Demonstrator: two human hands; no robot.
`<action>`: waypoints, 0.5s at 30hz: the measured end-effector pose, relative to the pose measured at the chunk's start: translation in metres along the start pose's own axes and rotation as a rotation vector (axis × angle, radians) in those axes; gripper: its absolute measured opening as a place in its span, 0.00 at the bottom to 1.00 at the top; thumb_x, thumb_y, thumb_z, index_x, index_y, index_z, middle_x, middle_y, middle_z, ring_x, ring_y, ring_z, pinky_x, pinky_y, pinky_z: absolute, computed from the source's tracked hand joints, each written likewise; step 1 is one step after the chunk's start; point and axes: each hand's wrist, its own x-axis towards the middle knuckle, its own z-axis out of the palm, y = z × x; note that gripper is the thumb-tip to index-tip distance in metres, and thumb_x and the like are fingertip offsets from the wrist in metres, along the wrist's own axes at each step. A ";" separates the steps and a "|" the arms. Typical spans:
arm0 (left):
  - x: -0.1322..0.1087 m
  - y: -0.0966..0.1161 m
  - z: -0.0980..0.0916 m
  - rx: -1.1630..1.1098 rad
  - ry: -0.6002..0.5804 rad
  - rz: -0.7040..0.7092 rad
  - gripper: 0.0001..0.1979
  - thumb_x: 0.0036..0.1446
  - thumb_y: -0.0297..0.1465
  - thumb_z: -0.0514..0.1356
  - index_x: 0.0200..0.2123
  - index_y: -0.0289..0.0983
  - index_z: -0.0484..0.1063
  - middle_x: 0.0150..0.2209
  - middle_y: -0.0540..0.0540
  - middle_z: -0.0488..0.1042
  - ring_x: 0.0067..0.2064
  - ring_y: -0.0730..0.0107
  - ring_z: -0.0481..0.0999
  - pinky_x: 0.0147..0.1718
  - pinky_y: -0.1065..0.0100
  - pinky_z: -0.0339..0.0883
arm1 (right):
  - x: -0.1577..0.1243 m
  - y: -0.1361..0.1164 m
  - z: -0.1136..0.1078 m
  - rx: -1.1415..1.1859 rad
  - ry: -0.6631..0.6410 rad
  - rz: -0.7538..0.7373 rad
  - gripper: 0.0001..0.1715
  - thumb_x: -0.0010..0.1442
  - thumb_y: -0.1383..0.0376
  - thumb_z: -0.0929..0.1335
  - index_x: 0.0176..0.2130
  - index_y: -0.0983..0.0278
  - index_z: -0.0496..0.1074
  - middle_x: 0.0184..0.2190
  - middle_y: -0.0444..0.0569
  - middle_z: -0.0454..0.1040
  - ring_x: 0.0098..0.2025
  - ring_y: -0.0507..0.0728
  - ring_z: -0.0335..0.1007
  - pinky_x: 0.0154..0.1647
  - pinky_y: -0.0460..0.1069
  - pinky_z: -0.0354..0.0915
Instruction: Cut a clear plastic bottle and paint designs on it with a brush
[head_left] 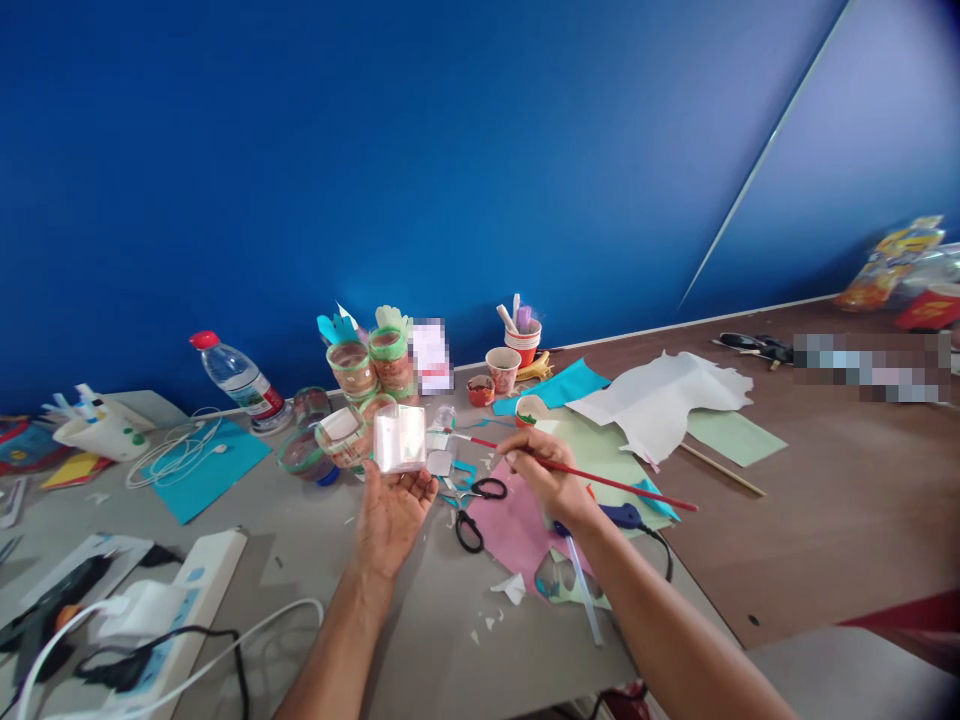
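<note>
My left hand (396,515), palm up, holds a small clear, shiny plastic container (400,442) upright between thumb and fingers. A slim red paintbrush (619,480) is gripped in my right hand (546,472), its tip pointing left toward the container with a small gap visible. Below and between the hands lie scissors (470,534) with black handles, opened. Pink paper (510,515) spreads under my right hand. Beside it is a blue glue gun (621,515) with a clear glue stick (585,595). Decorated cups (349,370) trimmed in green stand behind my left hand.
A water bottle (241,378) leans left of the cups. Paper cups (502,368) stand by the blue wall. White paper (664,395) and a wooden stick (724,470) lie to the right. A power strip (191,600) with cables occupies the front left. Paper scraps (510,588) litter the front.
</note>
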 end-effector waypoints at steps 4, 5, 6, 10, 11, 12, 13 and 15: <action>0.000 -0.003 -0.003 0.064 -0.059 0.067 0.16 0.57 0.44 0.59 0.33 0.35 0.75 0.30 0.45 0.76 0.33 0.66 0.76 0.41 0.60 0.68 | 0.003 0.009 -0.003 0.297 0.051 0.068 0.07 0.53 0.64 0.67 0.32 0.62 0.76 0.20 0.43 0.69 0.22 0.50 0.60 0.23 0.46 0.56; 0.000 -0.003 -0.004 0.080 -0.074 0.087 0.14 0.56 0.42 0.61 0.33 0.36 0.74 0.31 0.46 0.77 0.34 0.67 0.76 0.41 0.61 0.68 | 0.004 0.011 -0.003 0.358 0.060 0.082 0.07 0.52 0.64 0.68 0.32 0.62 0.76 0.20 0.43 0.69 0.22 0.50 0.60 0.23 0.46 0.56; 0.000 -0.004 -0.005 0.093 -0.085 0.104 0.13 0.55 0.41 0.63 0.33 0.36 0.74 0.32 0.47 0.77 0.34 0.67 0.76 0.42 0.61 0.67 | 0.005 0.012 -0.002 0.409 0.071 0.092 0.07 0.52 0.64 0.68 0.32 0.62 0.76 0.20 0.43 0.69 0.22 0.50 0.59 0.24 0.46 0.56; 0.001 -0.006 -0.006 0.138 -0.087 0.167 0.11 0.51 0.36 0.66 0.35 0.37 0.74 0.34 0.48 0.78 0.36 0.68 0.76 0.42 0.62 0.67 | 0.009 0.012 0.000 0.548 0.116 0.103 0.07 0.49 0.64 0.70 0.32 0.63 0.76 0.21 0.43 0.69 0.22 0.49 0.58 0.24 0.46 0.55; 0.001 -0.007 -0.007 0.149 -0.081 0.188 0.10 0.50 0.35 0.66 0.34 0.37 0.74 0.34 0.48 0.78 0.37 0.68 0.76 0.42 0.63 0.67 | 0.010 0.011 0.000 0.566 0.121 0.110 0.08 0.49 0.64 0.71 0.33 0.63 0.76 0.22 0.43 0.69 0.23 0.49 0.59 0.24 0.46 0.55; 0.002 -0.007 -0.007 0.163 -0.077 0.209 0.09 0.49 0.34 0.67 0.33 0.38 0.73 0.34 0.49 0.77 0.37 0.68 0.76 0.42 0.63 0.67 | 0.010 0.011 0.001 0.578 0.119 0.118 0.08 0.49 0.64 0.71 0.33 0.63 0.76 0.22 0.43 0.69 0.23 0.49 0.59 0.24 0.46 0.55; 0.002 -0.008 -0.007 0.178 -0.074 0.231 0.09 0.48 0.34 0.68 0.31 0.38 0.73 0.34 0.50 0.77 0.38 0.69 0.76 0.42 0.63 0.67 | 0.010 0.011 0.001 0.587 0.115 0.128 0.08 0.49 0.64 0.71 0.33 0.62 0.76 0.22 0.43 0.69 0.23 0.49 0.60 0.25 0.46 0.55; 0.003 -0.009 -0.009 0.204 -0.071 0.266 0.11 0.44 0.34 0.70 0.28 0.38 0.71 0.34 0.51 0.77 0.39 0.69 0.76 0.42 0.63 0.67 | 0.010 0.011 0.001 0.604 0.097 0.147 0.09 0.49 0.65 0.71 0.34 0.62 0.76 0.22 0.43 0.70 0.23 0.50 0.60 0.25 0.46 0.56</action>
